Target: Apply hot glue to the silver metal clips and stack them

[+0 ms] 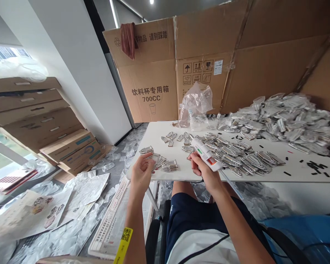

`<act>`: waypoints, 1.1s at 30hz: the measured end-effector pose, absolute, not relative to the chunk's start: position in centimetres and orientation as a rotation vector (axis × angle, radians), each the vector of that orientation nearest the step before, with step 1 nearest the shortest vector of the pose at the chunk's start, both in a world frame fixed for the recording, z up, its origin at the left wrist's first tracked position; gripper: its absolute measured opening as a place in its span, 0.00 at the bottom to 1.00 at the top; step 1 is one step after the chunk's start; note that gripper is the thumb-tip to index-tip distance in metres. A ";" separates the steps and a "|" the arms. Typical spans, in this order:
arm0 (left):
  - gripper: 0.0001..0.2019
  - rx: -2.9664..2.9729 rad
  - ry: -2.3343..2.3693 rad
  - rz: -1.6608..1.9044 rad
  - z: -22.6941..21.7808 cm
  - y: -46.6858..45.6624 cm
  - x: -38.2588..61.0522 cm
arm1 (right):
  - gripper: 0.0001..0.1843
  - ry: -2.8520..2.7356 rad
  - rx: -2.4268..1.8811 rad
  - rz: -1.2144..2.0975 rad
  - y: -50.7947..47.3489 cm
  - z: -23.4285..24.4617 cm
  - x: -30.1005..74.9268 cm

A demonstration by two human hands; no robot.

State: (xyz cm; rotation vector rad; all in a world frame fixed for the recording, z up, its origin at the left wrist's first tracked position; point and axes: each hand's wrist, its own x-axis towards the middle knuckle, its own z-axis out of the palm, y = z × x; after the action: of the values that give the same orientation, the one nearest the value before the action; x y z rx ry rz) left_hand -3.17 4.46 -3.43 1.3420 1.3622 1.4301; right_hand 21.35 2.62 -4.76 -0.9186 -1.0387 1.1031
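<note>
White shirt (192,240) fronts the table (159,128); above it, half-curled left hand (142,171) nears metal pieces (169,166), hold unclear, while right hand (209,177) grips white tool (201,149). Piece-handling seems underway, wanting steady pinching next.

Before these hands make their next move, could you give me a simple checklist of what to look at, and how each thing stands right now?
1. Tool in hand: ok. The right hand is closed around the white tool.
2. Piece held by the left hand: cannot tell. Its fingertips are among metal pieces, too small to make out.
3. Stacked metal pieces within easy reach: ok, seemingly. They lie just beside the left hand.
4. Small black pieces all gathered: not ok. Several lie scattered on the table.
5. Bagged heap away from both hands: ok. It lies toward the table's far right.
</note>
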 end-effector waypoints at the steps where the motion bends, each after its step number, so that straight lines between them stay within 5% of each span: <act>1: 0.24 1.360 1.373 1.415 -3.9 4.7 -3.1 | 0.18 -1.020 -0.910 1.100 2.7 -4.7 21.4; 6: 0.28 1.483 1.405 1.330 -5.3 5.7 -2.8 | 0.17 -0.942 -0.885 1.075 3.2 -4.6 21.6; 17: 0.17 1.946 1.774 1.084 -2.4 9.1 -2.4 | 0.20 -0.895 -0.850 1.092 3.8 -4.5 22.1; 25: 0.15 2.287 1.850 0.532 1.2 13.1 -0.5 | 0.18 -0.889 -0.849 1.097 4.1 -4.8 22.3; 33: 0.16 2.495 1.707 -0.061 -1.3 18.6 3.2 | 0.20 -0.881 -0.854 1.101 4.1 -4.9 22.4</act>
State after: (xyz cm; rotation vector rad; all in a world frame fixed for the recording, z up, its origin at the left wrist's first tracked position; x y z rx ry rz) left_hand 3.24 18.58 -1.31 2.4952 1.7069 -0.0612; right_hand 22.37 4.12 -4.90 -0.8536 -0.8806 1.1008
